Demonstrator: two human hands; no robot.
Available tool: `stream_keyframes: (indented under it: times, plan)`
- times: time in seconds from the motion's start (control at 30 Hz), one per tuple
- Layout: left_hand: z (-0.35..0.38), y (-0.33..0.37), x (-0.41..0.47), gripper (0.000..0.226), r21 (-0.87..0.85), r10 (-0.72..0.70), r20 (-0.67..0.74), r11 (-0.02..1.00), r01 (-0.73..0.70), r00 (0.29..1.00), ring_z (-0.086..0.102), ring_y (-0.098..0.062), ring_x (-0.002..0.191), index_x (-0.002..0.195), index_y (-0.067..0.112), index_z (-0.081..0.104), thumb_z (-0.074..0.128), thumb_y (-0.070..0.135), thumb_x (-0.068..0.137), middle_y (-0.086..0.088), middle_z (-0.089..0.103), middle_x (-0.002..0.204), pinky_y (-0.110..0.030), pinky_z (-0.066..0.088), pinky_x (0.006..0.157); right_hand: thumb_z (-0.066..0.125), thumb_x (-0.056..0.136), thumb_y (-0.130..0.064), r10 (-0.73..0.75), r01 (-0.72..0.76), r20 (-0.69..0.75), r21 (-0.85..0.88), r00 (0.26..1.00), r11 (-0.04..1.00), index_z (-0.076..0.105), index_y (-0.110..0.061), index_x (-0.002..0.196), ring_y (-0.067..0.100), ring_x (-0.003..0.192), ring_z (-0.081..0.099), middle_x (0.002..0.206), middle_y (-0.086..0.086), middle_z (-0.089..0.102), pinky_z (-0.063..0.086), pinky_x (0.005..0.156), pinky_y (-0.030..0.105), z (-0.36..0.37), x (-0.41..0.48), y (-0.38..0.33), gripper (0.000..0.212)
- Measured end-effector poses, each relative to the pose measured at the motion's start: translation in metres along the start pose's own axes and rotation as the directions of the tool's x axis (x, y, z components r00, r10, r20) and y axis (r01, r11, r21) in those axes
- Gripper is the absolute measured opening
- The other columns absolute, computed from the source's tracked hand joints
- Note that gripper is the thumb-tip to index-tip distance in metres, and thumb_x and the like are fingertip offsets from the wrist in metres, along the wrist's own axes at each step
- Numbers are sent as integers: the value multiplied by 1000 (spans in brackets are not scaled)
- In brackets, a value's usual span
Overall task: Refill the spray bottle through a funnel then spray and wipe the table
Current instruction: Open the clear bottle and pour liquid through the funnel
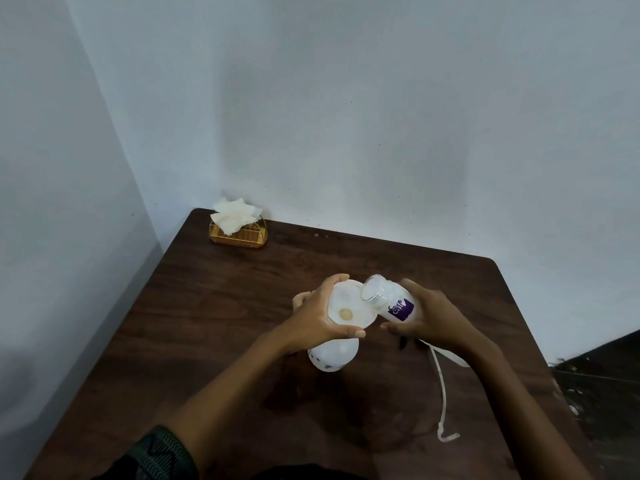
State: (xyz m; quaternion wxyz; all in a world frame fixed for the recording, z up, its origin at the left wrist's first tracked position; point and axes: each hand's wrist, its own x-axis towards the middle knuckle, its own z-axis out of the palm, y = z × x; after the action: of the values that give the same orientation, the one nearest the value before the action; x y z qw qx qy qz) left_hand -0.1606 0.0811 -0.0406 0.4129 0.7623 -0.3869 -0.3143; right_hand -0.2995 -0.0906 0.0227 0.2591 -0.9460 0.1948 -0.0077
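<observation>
A white funnel (349,308) sits in the neck of a white spray bottle (334,356) standing mid-table. My left hand (317,315) grips the funnel's rim, thumb and fingers curled round it. My right hand (427,318) holds a small white refill bottle (391,299) with a purple label, tilted with its open mouth over the funnel's right edge. The spray head with its white dip tube (441,386) lies on the table beneath my right forearm, partly hidden.
A gold wire holder (242,235) with white paper napkins (233,213) stands at the far left corner of the dark wooden table (207,306). Pale walls close the back and left. A wet-looking patch (311,396) darkens the wood near me.
</observation>
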Motion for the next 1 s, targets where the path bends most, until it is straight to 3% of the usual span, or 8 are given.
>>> stream_keyframes:
  times: [0.23, 0.6, 0.8, 1.0]
  plan:
    - [0, 1, 0, 99, 23, -10, -17, 1000, 10, 1000, 21, -21, 132, 139, 45, 19, 67, 66, 55, 5, 35, 139, -32, 17, 99, 79, 63, -44, 11, -11, -5, -49, 1000, 999, 55, -24, 102, 12, 77, 63, 89, -9, 63, 57, 68, 35, -1, 1, 0, 50]
    - [0, -7, 8, 99, 6, -30, -16, 1000, 30, 999, 21, -22, 131, 132, 52, 21, 69, 72, 47, 5, 35, 137, -34, 21, 98, 79, 63, -38, 47, -46, 9, -91, 999, 995, 55, -24, 97, 10, 73, 62, 81, -11, 62, 54, 64, 28, -4, 2, -7, 44]
    - [1, -8, 8, 102, 15, -16, -5, 1000, 16, 1000, 23, -20, 130, 133, 51, 20, 65, 75, 45, 4, 36, 137, -33, 17, 100, 78, 62, -37, 82, -79, 28, -97, 996, 992, 56, -23, 97, 10, 63, 62, 81, -5, 65, 56, 64, 37, -6, 2, -10, 44]
    - [2, -9, 10, 98, 5, -6, 3, 1000, 6, 1000, 24, -21, 130, 132, 52, 19, 68, 71, 50, 4, 35, 137, -33, 18, 99, 78, 62, -38, 78, -73, 38, -111, 996, 991, 57, -23, 99, 12, 71, 63, 81, -7, 64, 55, 66, 36, -7, 2, -10, 46]
